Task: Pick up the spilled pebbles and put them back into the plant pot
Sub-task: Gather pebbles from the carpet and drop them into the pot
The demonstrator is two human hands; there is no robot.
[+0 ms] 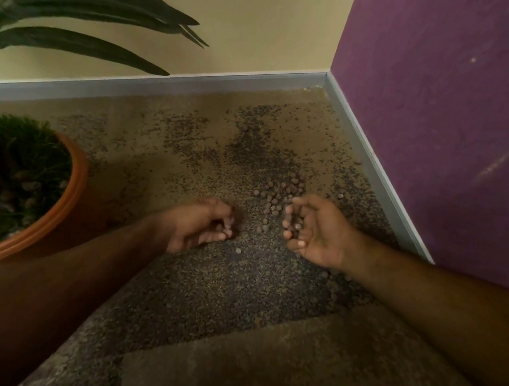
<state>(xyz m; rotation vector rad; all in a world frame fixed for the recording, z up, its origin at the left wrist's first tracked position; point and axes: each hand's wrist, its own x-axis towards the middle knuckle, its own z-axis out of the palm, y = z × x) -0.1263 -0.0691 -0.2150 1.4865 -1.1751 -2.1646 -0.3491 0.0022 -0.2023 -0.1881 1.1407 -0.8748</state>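
Observation:
Small round brown pebbles (273, 200) lie scattered on the speckled carpet in the room's corner, with a few strays nearer me. My right hand (318, 230) rests on the carpet just right of the pile, palm turned up and cupped, several pebbles lying against its curled fingers. My left hand (202, 226), blurred, sits left of the pile with fingers curled down onto the carpet around a few pebbles. The orange plant pot (66, 200) stands at the left, filled with green foliage and pebbles around a thin stem.
Long dark leaves (86, 8) of the plant hang over the upper left. A beige wall (254, 14) and a purple wall (450, 121) meet at the corner behind the pile, edged by a grey skirting board (365, 149).

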